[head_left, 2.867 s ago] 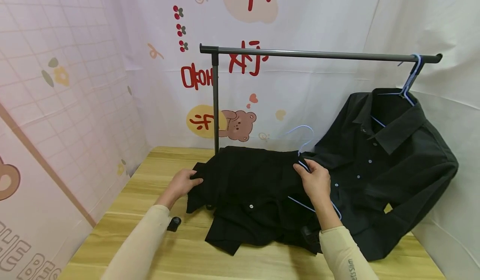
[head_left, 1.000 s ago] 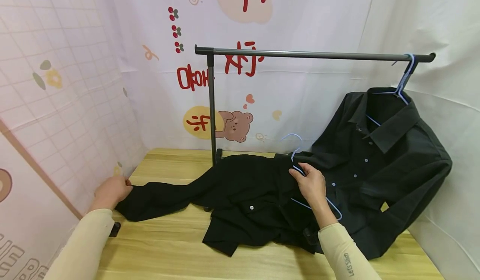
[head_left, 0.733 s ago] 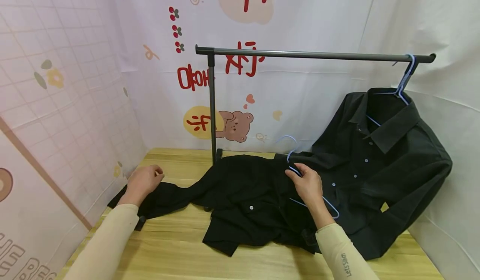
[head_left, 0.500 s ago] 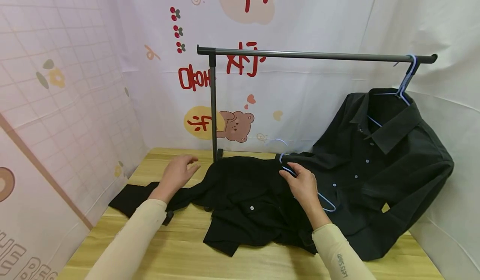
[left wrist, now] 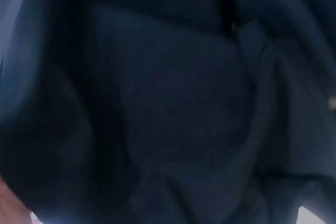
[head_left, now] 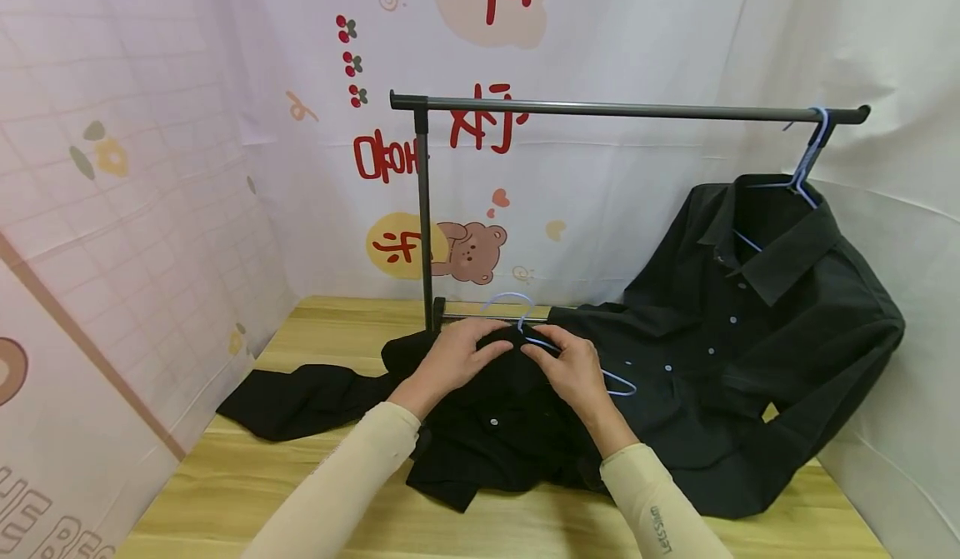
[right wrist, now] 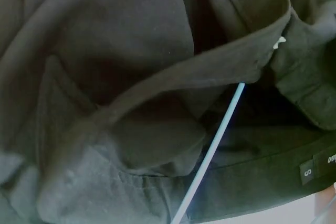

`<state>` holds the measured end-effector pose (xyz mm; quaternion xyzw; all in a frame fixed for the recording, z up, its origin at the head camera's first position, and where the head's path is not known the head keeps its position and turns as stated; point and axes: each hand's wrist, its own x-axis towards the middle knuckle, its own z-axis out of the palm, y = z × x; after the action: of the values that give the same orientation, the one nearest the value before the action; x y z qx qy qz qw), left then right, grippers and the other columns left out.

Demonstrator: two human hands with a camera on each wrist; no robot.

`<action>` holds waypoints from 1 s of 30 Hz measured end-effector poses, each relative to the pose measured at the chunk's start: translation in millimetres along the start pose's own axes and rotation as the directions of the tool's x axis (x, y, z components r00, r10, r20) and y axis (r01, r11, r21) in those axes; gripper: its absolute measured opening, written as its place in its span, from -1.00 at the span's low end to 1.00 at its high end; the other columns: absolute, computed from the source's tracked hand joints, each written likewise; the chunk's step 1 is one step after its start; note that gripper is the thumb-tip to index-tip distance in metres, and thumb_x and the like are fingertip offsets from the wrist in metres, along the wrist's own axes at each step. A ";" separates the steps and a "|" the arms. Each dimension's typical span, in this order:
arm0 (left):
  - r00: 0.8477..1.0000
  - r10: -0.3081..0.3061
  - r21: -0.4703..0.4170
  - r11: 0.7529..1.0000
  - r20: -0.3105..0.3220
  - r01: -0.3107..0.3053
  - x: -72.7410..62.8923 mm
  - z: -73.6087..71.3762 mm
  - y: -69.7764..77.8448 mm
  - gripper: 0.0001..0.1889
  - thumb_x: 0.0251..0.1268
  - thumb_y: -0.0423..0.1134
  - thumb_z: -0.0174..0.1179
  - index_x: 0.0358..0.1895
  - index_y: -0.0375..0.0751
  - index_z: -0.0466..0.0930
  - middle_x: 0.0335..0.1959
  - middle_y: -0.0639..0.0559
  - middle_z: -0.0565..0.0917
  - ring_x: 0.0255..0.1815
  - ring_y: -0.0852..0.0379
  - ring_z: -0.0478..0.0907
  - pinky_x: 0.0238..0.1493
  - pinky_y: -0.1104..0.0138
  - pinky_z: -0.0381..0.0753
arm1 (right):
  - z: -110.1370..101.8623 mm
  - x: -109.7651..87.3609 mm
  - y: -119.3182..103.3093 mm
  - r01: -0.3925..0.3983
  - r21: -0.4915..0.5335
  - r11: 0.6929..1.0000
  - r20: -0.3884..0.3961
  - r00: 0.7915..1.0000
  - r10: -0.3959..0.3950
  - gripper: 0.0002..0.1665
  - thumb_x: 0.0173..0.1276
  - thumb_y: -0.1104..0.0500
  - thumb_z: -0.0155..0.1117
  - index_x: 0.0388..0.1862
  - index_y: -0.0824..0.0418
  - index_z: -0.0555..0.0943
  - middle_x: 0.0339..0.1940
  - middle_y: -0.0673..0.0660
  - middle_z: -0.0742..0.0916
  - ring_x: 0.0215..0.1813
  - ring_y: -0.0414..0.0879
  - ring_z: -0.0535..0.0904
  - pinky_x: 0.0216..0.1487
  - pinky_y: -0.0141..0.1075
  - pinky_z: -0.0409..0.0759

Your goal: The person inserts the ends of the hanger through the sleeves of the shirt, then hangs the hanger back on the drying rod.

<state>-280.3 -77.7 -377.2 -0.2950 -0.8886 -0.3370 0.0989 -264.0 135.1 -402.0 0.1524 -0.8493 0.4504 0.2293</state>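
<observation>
A black button-up shirt lies crumpled on the table, one sleeve stretched out to the left. A light-blue clothes hanger is partly inside it, its hook standing up at the neckline. My left hand grips the shirt's upper edge just left of the hook, thumb and fingers with cloth between them. Just right of the hook, my right hand pinches the hanger together with the cloth. In the right wrist view the hanger's bar passes under the collar, near a size label. Dark cloth fills most of the left wrist view.
A dark metal clothes rack stands behind the shirt. From its right end hangs a second black shirt on a blue hanger, its lower part reaching the table beside the first. Printed curtains close off the back and left of the wooden table.
My left hand has let go of the outstretched sleeve and moved right to the neckline. My right hand has shifted left with the hanger, pushing it further into the shirt.
</observation>
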 end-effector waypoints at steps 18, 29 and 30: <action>0.947 -0.297 -0.242 0.934 -0.120 0.262 -18.4 -6.6 -33.6 -0.75 0.50 -0.13 0.14 0.07 -0.14 0.64 -0.01 -0.03 0.68 0.02 -0.01 0.59 0.12 0.04 0.52 | -9.1 -17.5 22.4 -0.243 -0.367 0.898 -0.058 0.969 0.239 -0.59 0.32 0.17 0.40 0.14 0.15 0.65 0.05 0.17 0.72 0.08 0.19 0.60 0.14 0.14 0.43; 0.899 -0.410 -0.342 0.876 -0.153 0.341 -22.9 -16.7 -43.0 -0.74 0.50 -0.08 0.13 0.02 -0.16 0.62 -0.08 -0.06 0.66 -0.07 -0.03 0.52 0.02 0.07 0.47 | -10.6 -36.2 25.8 -0.479 -0.141 0.866 -0.158 0.875 0.458 -0.40 0.36 0.05 0.34 0.26 0.37 0.53 -0.02 0.32 0.73 0.06 0.24 0.60 0.14 0.13 0.42; 0.897 -0.415 -0.349 0.872 -0.155 0.343 -22.9 -17.8 -42.9 -0.73 0.50 -0.08 0.13 0.02 -0.17 0.62 -0.08 -0.07 0.66 -0.06 -0.03 0.52 0.04 0.07 0.47 | -9.0 -38.1 25.5 -0.483 -0.136 0.865 -0.155 0.873 0.463 -0.45 0.38 0.00 0.32 0.19 0.35 0.60 -0.04 0.30 0.74 0.05 0.23 0.61 0.13 0.12 0.43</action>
<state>-287.6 -125.6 -395.6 -0.0859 -0.8475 -0.5173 0.0823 -241.3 158.6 -435.4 -0.1077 -0.8811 0.4267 0.1735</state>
